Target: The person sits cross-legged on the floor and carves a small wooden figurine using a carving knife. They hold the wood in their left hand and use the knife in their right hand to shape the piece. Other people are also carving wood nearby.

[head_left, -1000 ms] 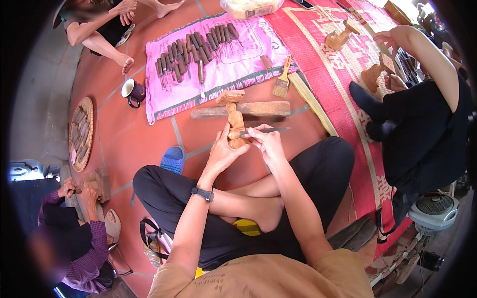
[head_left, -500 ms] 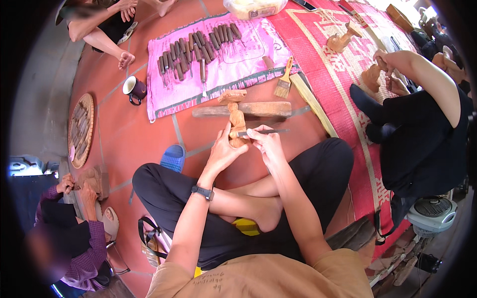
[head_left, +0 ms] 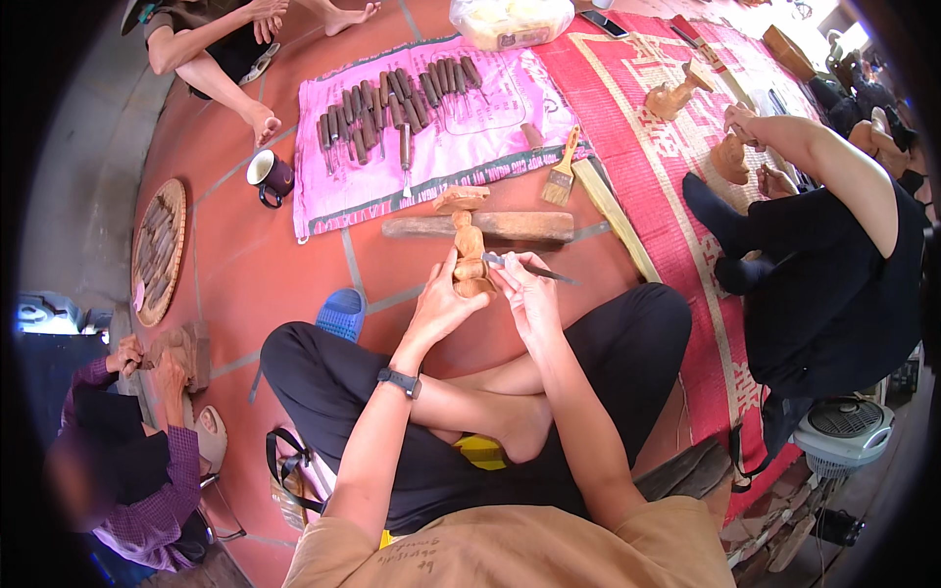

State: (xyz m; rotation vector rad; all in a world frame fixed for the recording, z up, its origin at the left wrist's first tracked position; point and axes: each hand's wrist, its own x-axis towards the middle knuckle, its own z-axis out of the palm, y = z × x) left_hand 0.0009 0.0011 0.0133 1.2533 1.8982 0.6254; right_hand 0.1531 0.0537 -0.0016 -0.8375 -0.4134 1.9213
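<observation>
Tool angle just changed. Half a second ago the slim dark tool (head_left: 551, 273) lay nearly level across the near half of the wooden figure (head_left: 469, 238); now its tip sits at the figure's right edge and its back end has swung nearer. My read – a re-angle or a gap between strokes, same work in hand. Can't tell if the tip touches wood.

Left hand (head_left: 438, 302): wrapped on the figure's near end from the left, thumb low, much the same grip as before. Right hand (head_left: 529, 299): closed on the tool, fingers near the tip, just beside the left.

Figure is in front of the crossed legs, broad flat end pointing far, just over the near side of a wooden block (head_left: 534, 227) on the tiled floor (head_left: 260, 260). Whether it rests on the block – not clear.

Farther out, a pink sheet (head_left: 534, 93) carries a cluster of dark-handled tools (head_left: 368, 124), one lying with its blade toward near. Brush (head_left: 558, 184) is to the right of the figure, near the sheet's edge; mug (head_left: 278, 178) left of the sheet. Blue slipper (head_left: 341, 314) by the left knee.
</observation>
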